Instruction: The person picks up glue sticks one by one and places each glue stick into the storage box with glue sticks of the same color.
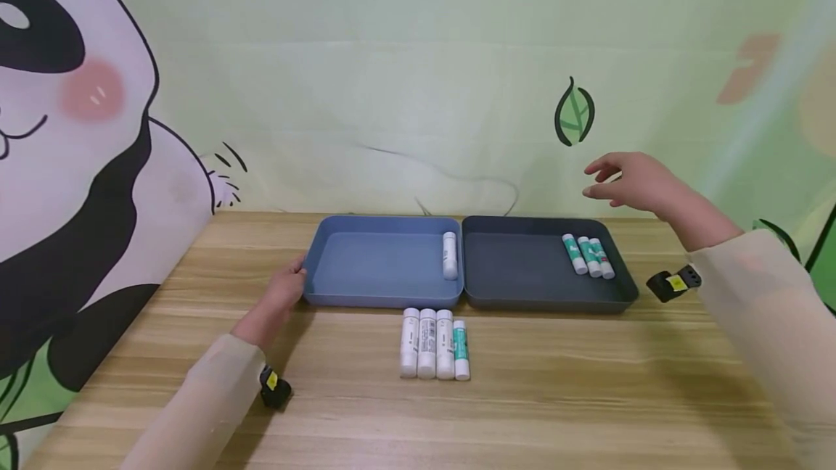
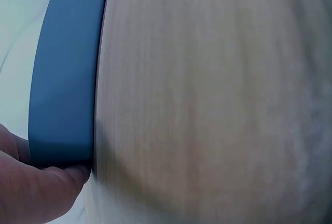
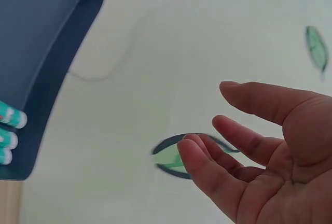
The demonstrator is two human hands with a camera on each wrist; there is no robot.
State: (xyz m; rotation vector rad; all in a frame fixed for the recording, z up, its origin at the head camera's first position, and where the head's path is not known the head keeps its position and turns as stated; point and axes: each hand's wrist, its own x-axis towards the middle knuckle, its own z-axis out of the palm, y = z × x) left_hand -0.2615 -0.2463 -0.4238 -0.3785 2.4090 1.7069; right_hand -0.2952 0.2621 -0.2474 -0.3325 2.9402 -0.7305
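My left hand (image 1: 285,289) touches the left end of a blue tray (image 1: 382,301), its thumb and a finger against the outer wall in the left wrist view. My right hand (image 1: 635,181) is raised above and behind the right side of a dark grey tray (image 1: 548,305), fingers loosely bent and holding nothing. One white tube (image 1: 450,256) lies in the blue tray near its right wall. Three green-and-white glue-stick-like tubes (image 1: 589,258) lie at the right of the dark tray. Before the trays, three white tubes (image 1: 427,344) and one green-and-white tube (image 1: 461,350) lie side by side.
The two trays stand side by side, ends touching or nearly so, on a wooden table (image 1: 555,397). A wall cloth (image 1: 294,93) with a panda and leaves hangs directly behind the table's far edge. Dark wrist cameras (image 1: 673,283) sit on both wrists.
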